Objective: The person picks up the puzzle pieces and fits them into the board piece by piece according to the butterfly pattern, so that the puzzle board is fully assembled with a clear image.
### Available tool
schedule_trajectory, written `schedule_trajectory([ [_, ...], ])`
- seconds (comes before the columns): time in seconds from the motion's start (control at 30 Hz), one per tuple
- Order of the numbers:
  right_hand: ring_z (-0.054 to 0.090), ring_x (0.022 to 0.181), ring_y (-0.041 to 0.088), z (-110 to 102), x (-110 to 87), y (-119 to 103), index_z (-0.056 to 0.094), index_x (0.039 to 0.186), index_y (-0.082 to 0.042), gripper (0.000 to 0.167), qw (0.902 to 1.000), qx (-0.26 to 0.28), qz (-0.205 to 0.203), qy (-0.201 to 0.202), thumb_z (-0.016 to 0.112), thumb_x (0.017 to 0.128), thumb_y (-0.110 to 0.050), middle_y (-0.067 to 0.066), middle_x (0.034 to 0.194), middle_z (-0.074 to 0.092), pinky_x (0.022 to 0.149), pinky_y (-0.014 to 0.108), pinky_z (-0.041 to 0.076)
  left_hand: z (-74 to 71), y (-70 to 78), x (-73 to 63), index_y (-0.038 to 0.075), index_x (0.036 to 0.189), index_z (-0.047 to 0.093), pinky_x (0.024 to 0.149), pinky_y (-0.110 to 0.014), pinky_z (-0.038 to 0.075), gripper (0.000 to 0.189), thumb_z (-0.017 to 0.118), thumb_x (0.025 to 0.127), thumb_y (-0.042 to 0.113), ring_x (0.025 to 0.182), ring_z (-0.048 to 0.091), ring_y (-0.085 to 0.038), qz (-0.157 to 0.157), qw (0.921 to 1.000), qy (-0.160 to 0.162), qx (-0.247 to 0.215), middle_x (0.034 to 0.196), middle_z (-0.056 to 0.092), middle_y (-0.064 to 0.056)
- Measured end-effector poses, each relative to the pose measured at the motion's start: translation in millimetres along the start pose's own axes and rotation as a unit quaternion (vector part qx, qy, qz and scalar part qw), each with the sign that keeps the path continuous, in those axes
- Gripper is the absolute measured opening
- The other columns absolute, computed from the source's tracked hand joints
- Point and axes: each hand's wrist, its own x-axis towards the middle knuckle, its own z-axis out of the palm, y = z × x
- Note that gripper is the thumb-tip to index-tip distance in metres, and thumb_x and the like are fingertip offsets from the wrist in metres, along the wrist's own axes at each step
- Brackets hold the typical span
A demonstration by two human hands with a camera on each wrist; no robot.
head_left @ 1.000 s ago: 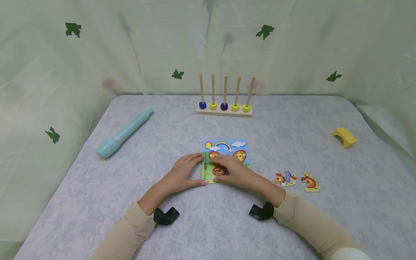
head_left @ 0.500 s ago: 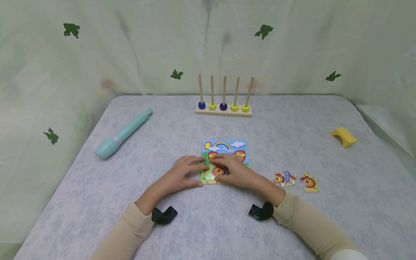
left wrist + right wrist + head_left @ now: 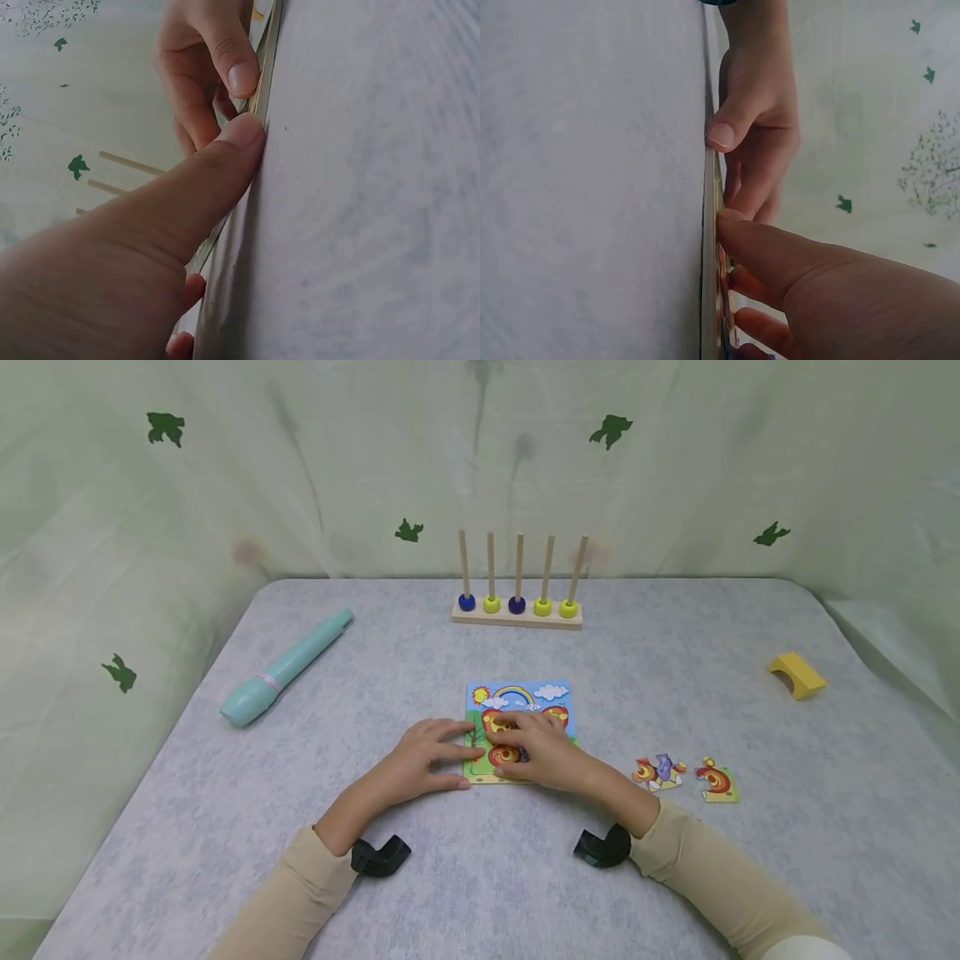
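Observation:
A wooden jigsaw puzzle board (image 3: 517, 689) with a butterfly, rainbow and sun lies flat at the table's middle. Over its left side my left hand (image 3: 416, 764) has spread fingers, their tips on the picture, and its thumb (image 3: 241, 131) touches the front edge. My right hand (image 3: 551, 756) rests fingertips and thumb on puzzle pieces (image 3: 503, 755) at the lower middle, pressing on the picture; the palm hides the lower right part. Two loose puzzle pieces, one with a purple patch (image 3: 660, 772) and one with a red swirl (image 3: 717, 782), lie right of the right wrist.
At the back stands a wooden peg rack (image 3: 517, 618) with upright pegs and blue and yellow beads. A teal microphone-shaped toy (image 3: 288, 668) lies at the left. A yellow arched block (image 3: 797, 676) sits at the far right. Pale curtain (image 3: 337, 460) hangs behind the table.
My left fingers have spread, and one has come down onto the lower left of the board. The right fingers have spread slightly. A lower-left piece seems to have shifted a little within the picture.

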Motion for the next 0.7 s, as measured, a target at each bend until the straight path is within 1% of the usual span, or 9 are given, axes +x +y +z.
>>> schedule_trajectory([
  [0.1, 0.03, 0.123, 0.03, -1.0, -0.1, -0.7, 0.053, 0.128, -0.017, 0.049, 0.9999, 0.002, 0.0, -0.01, 0.063, 0.083, -0.035, 0.006, 0.137, 0.037, 0.096, 0.051, 0.018, -0.4, 0.0, -0.1, 0.024, 0.12, 0.06, 0.099, -0.05, 0.02, 0.044, 0.064, 0.08, 0.042, 0.124, 0.031, -0.025, -0.006, 1.0, 0.001, -0.001, 0.135, 0.041, -0.004],
  [0.2, 0.026, 0.126, 0.029, -3.9, -0.4, 0.4, 0.048, 0.132, -0.019, 0.053, 0.9993, 0.017, 0.008, -0.033, 0.062, 0.084, -0.037, 0.006, 0.14, 0.034, 0.098, 0.053, 0.016, -0.9, 0.3, 0.1, 0.024, 0.12, 0.06, 0.099, -0.05, 0.02, 0.044, 0.065, 0.079, 0.041, 0.124, 0.031, -0.025, -0.01, 0.9999, 0.001, -0.005, 0.135, 0.041, -0.004],
  [0.3, 0.027, 0.127, 0.027, -10.9, -2.1, 1.8, 0.045, 0.134, -0.016, 0.056, 0.9965, 0.064, 0.013, -0.051, 0.063, 0.084, -0.033, 0.007, 0.14, 0.033, 0.099, 0.051, 0.021, -0.3, 0.3, 0.8, 0.023, 0.12, 0.06, 0.099, -0.049, 0.02, 0.045, 0.066, 0.079, 0.041, 0.124, 0.031, -0.024, -0.008, 1.0, 0.003, -0.003, 0.135, 0.042, -0.003],
  [0.37, 0.03, 0.126, 0.024, -18.1, -3.8, 1.9, 0.044, 0.134, -0.013, 0.056, 0.9934, 0.103, 0.013, -0.051, 0.064, 0.084, -0.029, 0.007, 0.138, 0.035, 0.098, 0.046, 0.028, 0.1, 0.4, 1.1, 0.023, 0.12, 0.061, 0.099, -0.049, 0.02, 0.045, 0.066, 0.079, 0.041, 0.124, 0.031, -0.024, -0.006, 1.0, 0.005, -0.001, 0.134, 0.042, -0.003],
  [0.43, 0.032, 0.125, 0.022, -27.7, -7.3, 0.5, 0.045, 0.133, -0.01, 0.056, 0.9903, 0.133, 0.01, -0.039, 0.066, 0.083, -0.024, 0.007, 0.136, 0.038, 0.096, 0.044, 0.032, 0.4, 0.5, 1.2, 0.023, 0.12, 0.061, 0.099, -0.049, 0.021, 0.045, 0.066, 0.079, 0.042, 0.124, 0.031, -0.024, -0.004, 1.0, 0.008, 0.003, 0.134, 0.042, -0.003],
  [0.5, 0.033, 0.124, 0.021, -38.4, -13.7, -0.9, 0.044, 0.132, -0.009, 0.057, 0.9886, 0.149, 0.011, -0.022, 0.067, 0.082, -0.023, 0.005, 0.134, 0.04, 0.094, 0.044, 0.034, 0.6, 0.8, 0.9, 0.023, 0.119, 0.061, 0.099, -0.049, 0.021, 0.045, 0.065, 0.079, 0.043, 0.124, 0.032, -0.024, -0.006, 0.9999, 0.011, 0.005, 0.134, 0.043, -0.002],
  [0.63, 0.036, 0.122, 0.022, -61.7, -35.6, -2.0, 0.044, 0.133, -0.013, 0.061, 0.9877, 0.154, 0.013, 0.027, 0.07, 0.079, -0.025, 0.003, 0.134, 0.04, 0.093, 0.049, 0.034, 0.6, 1.6, 0.3, 0.024, 0.119, 0.061, 0.099, -0.048, 0.022, 0.046, 0.064, 0.079, 0.045, 0.124, 0.032, -0.023, -0.012, 0.9998, 0.015, 0.011, 0.133, 0.043, -0.001],
  [0.7, 0.036, 0.121, 0.021, -71.9, -50.0, 1.1, 0.044, 0.132, -0.013, 0.063, 0.9877, 0.145, 0.012, 0.056, 0.071, 0.077, -0.024, 0.001, 0.133, 0.041, 0.092, 0.048, 0.035, 0.3, 2.1, 0.3, 0.025, 0.119, 0.061, 0.099, -0.047, 0.022, 0.046, 0.064, 0.079, 0.046, 0.124, 0.032, -0.023, -0.017, 0.9996, 0.014, 0.016, 0.134, 0.043, 0.0],
])
